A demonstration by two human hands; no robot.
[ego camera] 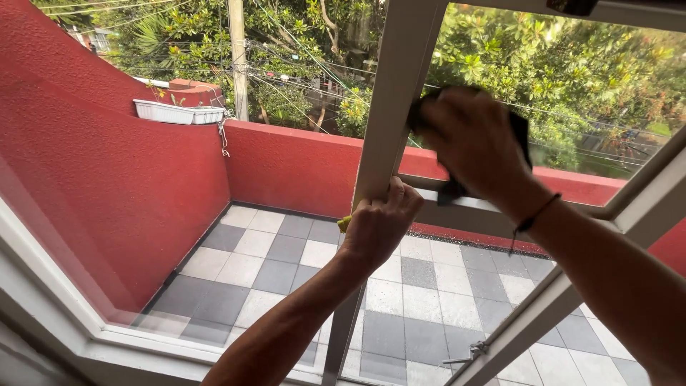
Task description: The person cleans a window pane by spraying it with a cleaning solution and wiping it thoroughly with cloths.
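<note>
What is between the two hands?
In the head view, only the pale window frame runs between them: the left hand grips it below, and the right hand presses a dark cloth above.

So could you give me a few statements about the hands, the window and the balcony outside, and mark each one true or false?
1. The left hand grips the white window frame. True.
2. The right hand presses a white sponge to the glass. False: it holds a dark cloth.
3. The balcony floor has grey and white checked tiles. True.
4. The balcony wall is blue. False: it is red.
5. A white planter sits on top of the wall. True.
</note>
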